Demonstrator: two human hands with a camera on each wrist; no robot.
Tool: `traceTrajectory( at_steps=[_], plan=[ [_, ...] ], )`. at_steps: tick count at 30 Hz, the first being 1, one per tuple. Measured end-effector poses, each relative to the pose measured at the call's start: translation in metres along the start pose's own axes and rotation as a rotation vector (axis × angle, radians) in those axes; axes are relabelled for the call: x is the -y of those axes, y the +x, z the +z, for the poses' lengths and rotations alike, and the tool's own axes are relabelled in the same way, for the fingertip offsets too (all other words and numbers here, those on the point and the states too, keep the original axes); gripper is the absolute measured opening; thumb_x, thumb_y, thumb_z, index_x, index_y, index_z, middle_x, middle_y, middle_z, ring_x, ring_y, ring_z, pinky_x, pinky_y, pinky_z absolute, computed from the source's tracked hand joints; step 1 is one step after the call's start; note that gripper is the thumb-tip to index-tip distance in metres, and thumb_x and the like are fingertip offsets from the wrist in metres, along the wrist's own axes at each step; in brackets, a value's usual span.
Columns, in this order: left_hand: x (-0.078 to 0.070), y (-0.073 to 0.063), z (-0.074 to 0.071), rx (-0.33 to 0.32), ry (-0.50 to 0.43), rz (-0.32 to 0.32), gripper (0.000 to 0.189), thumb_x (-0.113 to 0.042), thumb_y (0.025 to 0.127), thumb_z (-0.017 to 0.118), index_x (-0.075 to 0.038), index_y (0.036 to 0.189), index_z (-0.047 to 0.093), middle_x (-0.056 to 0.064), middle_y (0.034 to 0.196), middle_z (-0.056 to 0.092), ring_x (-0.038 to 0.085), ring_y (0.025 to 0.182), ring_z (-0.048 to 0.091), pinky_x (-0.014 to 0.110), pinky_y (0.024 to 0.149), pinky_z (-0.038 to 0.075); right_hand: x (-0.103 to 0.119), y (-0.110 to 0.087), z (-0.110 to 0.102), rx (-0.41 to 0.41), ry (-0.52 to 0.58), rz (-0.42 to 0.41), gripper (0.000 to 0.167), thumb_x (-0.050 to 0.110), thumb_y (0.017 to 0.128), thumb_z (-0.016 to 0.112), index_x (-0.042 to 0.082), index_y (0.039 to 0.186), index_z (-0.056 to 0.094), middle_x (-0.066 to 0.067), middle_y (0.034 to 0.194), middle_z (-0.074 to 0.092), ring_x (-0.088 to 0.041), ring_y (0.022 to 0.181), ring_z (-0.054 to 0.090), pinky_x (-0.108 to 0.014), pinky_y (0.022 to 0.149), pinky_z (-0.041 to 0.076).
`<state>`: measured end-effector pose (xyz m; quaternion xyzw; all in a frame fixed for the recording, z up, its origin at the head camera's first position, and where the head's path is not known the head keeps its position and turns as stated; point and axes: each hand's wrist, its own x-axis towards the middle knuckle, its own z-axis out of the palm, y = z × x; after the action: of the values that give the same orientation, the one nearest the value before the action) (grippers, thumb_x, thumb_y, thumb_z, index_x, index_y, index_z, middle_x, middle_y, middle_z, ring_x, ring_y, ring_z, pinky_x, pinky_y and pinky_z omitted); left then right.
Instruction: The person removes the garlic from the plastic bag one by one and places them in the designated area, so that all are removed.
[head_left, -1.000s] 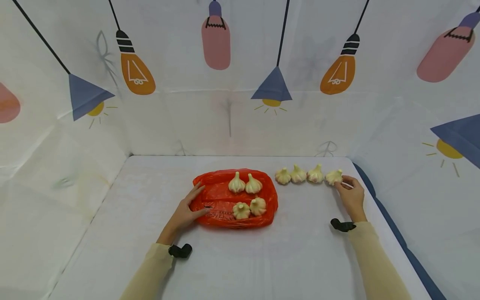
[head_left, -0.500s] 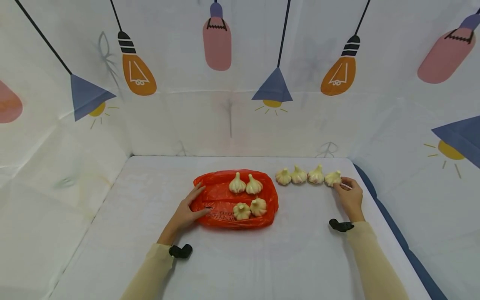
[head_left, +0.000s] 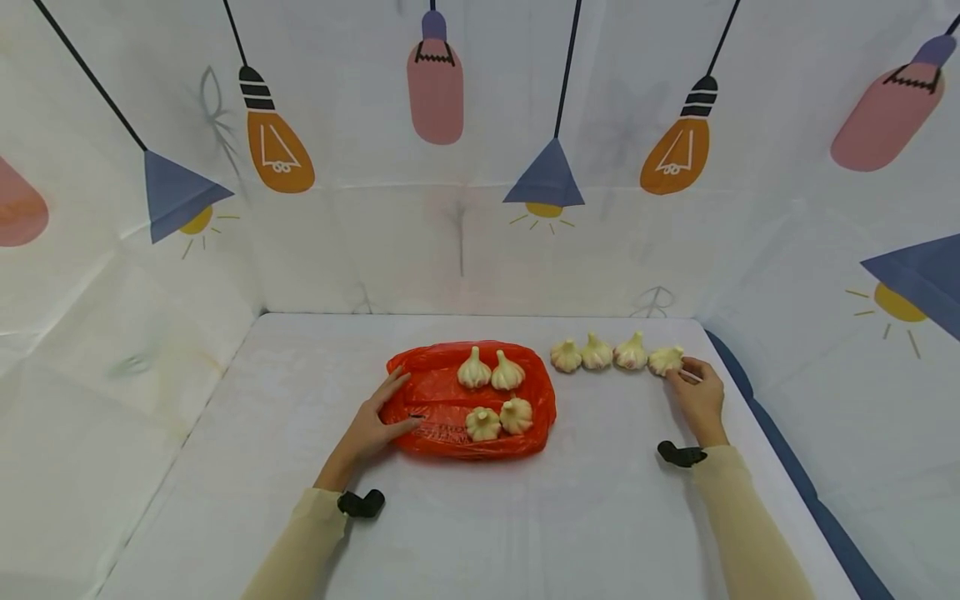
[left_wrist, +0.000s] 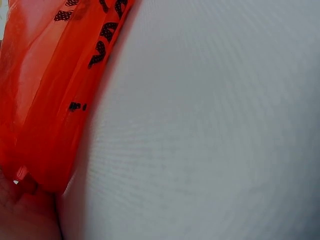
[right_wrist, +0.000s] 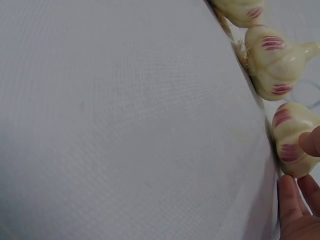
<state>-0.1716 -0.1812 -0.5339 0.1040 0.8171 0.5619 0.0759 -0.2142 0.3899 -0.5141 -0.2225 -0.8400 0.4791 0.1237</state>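
My right hand (head_left: 701,402) pinches a whitish garlic bulb (head_left: 663,360) at the right end of a row on the table. In the right wrist view, the thumb lies on this bulb (right_wrist: 289,154) and fingertips touch its lower side. Three more garlic bulbs (head_left: 597,353) continue the row leftward. My left hand (head_left: 369,429) rests at the left end of a red plastic bag (head_left: 437,385), its fingers and thumb spread along the edge. Two garlic bulbs (head_left: 491,370) sit at the bag's back and two (head_left: 498,418) at its front. The left wrist view shows the bag's printed side (left_wrist: 52,100).
The white table (head_left: 585,517) meets a back wall sheet (head_left: 405,242) printed with lamps and bulbs. A dark blue strip (head_left: 780,442) runs along the table's right edge. Black wrist cameras (head_left: 362,502) sit at both cuffs.
My right hand has shifted slightly left with the garlic bulb, bringing it a little closer to its neighbour in the row. The left hand and the bag stay in place.
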Motion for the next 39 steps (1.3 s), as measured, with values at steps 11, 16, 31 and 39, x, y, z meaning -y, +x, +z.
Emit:
traceTrajectory(
  at_steps=[11,16,31,39],
  plan=[
    [0.003,0.0,0.001,0.004,-0.003,0.015,0.084,-0.029,0.09,0.081,-0.018,0.161,0.037,-0.001,0.174,0.015,0.038,0.161,0.007,0.069,0.124,0.014,-0.001,-0.001,-0.002,0.008,-0.032,-0.002,0.056,0.025,0.099,0.067,0.005,0.148,0.05,-0.018,0.146,0.055,-0.003,0.105,0.057,0.0,0.076,0.041],
    [0.003,-0.001,0.001,0.002,-0.001,0.019,0.084,-0.027,0.089,0.081,-0.017,0.16,0.038,0.0,0.174,0.017,0.038,0.16,0.009,0.069,0.123,0.015,-0.001,-0.002,-0.003,0.015,-0.053,-0.001,0.056,0.025,0.1,0.066,0.005,0.15,0.048,-0.018,0.148,0.053,-0.023,0.12,0.06,-0.001,0.076,0.041],
    [0.002,-0.001,0.0,0.0,0.011,0.036,0.084,-0.03,0.09,0.081,-0.017,0.16,0.037,0.001,0.173,0.018,0.036,0.16,0.01,0.068,0.124,0.015,0.014,-0.012,-0.021,0.143,-0.182,-0.195,0.07,0.022,0.098,0.07,-0.002,0.155,0.037,-0.029,0.157,0.039,-0.049,0.137,0.048,-0.059,0.108,0.047],
    [0.003,0.001,-0.001,0.007,0.019,0.021,0.087,-0.034,0.089,0.081,-0.018,0.161,0.035,-0.002,0.174,0.015,0.035,0.161,0.01,0.067,0.125,0.015,0.044,-0.028,-0.018,0.246,-0.229,-0.347,0.076,0.021,0.095,0.073,-0.005,0.154,0.035,-0.038,0.155,0.033,-0.058,0.136,0.041,-0.066,0.107,0.044]
  ],
)
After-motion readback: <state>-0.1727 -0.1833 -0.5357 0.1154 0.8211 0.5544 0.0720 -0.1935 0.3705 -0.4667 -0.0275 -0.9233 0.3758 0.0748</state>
